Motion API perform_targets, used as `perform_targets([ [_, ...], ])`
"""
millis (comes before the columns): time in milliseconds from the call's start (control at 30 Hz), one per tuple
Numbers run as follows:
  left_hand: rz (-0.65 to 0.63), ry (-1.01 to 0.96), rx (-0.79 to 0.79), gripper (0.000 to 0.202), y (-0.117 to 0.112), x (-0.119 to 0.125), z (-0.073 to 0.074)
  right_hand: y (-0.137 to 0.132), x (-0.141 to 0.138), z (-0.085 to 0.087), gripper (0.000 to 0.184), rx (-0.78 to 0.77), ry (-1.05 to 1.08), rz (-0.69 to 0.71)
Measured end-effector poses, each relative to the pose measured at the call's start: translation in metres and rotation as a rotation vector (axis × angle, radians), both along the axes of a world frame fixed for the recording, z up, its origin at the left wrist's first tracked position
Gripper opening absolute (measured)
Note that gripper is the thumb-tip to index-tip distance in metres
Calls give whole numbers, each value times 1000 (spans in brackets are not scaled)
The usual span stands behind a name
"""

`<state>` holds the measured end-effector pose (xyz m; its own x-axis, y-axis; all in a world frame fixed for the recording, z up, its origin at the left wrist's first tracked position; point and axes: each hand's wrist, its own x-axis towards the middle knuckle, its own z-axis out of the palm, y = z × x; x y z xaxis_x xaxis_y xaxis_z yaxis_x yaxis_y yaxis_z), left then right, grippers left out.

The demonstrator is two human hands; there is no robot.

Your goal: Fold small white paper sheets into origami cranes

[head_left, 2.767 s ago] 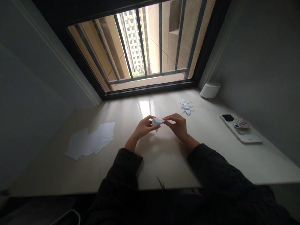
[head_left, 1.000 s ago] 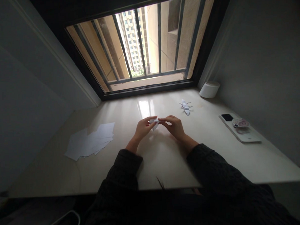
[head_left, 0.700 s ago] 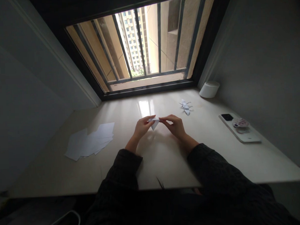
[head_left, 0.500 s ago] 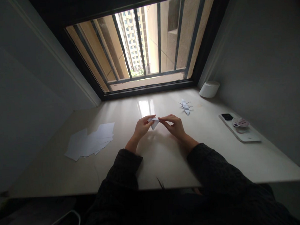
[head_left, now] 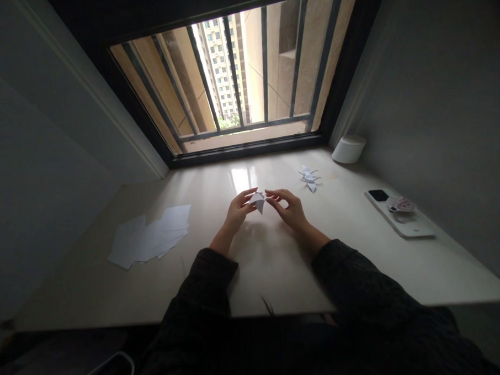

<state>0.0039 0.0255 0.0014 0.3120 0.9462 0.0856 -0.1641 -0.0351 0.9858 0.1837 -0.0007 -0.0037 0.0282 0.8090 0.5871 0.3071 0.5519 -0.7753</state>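
A small piece of folded white paper point(head_left: 258, 201) is held above the table, one pointed flap hanging down. My left hand point(head_left: 236, 209) grips it from the left, thumb below and fingers above. Just to the right of the paper is my right hand point(head_left: 290, 207), its thumb and forefinger slightly apart at the paper's edge. Whether those fingertips still touch the paper is hard to see. Farther back and to the right lie folded paper cranes point(head_left: 310, 178), close together.
Loose white paper sheets point(head_left: 148, 236) overlap on the left of the pale table point(head_left: 279, 280). To the right lies a phone point(head_left: 404, 216) with a round grip on its back. A white cup-like object point(head_left: 348, 149) stands in the far right corner, near the barred window point(head_left: 245, 82).
The folded paper has turned, so its hanging point now lies further right. My right thumb and forefinger have parted from their pinch at its edge. My left hand keeps its hold.
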Motion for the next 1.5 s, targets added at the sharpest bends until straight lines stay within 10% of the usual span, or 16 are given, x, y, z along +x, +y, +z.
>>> perform_targets([
  [400, 33, 34, 117, 46, 0, 5, -3, 5, -8, -8, 40, -267, 299, 187],
  [1500, 119, 527, 681, 42, -8, 3, 0, 7, -3, -7, 29, -285, 184, 82],
])
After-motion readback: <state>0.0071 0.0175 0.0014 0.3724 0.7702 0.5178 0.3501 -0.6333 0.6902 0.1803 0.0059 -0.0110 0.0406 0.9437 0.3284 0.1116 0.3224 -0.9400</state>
